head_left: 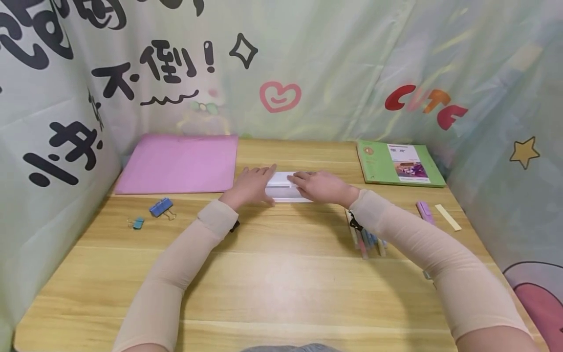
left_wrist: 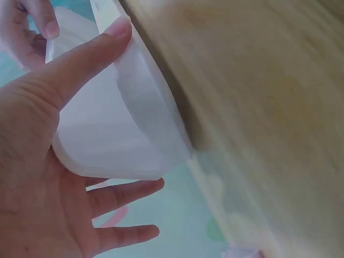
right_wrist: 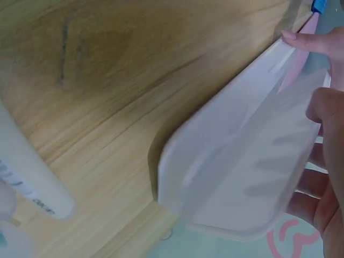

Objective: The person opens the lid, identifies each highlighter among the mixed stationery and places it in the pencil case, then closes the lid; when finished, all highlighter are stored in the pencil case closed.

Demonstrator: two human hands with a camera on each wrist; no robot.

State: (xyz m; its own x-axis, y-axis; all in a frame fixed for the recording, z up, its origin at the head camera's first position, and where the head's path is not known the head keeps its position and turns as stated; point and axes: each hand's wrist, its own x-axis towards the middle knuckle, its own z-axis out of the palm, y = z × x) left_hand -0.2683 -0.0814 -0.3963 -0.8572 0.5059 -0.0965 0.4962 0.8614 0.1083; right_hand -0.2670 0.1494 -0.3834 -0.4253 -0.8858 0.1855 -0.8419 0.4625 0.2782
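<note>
Wood-grained tabletop [head_left: 281, 274]: left hand [head_left: 251, 186], right hand [head_left: 323, 187] hold a white case [head_left: 280, 181] (smooth, round-cornered).

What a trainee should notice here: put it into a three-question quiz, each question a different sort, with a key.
1. Multiple choice: which thing do the left hand and the right hand both touch?
(a) pink flat rectangular sheet
(b) white plastic case
(c) slim purple stick

2. True or false: the small teal metal binder clip lies apart from the larger blue metal binder clip.

3. Fill the gap: in the head view, the green rectangular book lies at the far ____ of the wooden table.

Key: 1 b; 2 true; 3 right.
</note>
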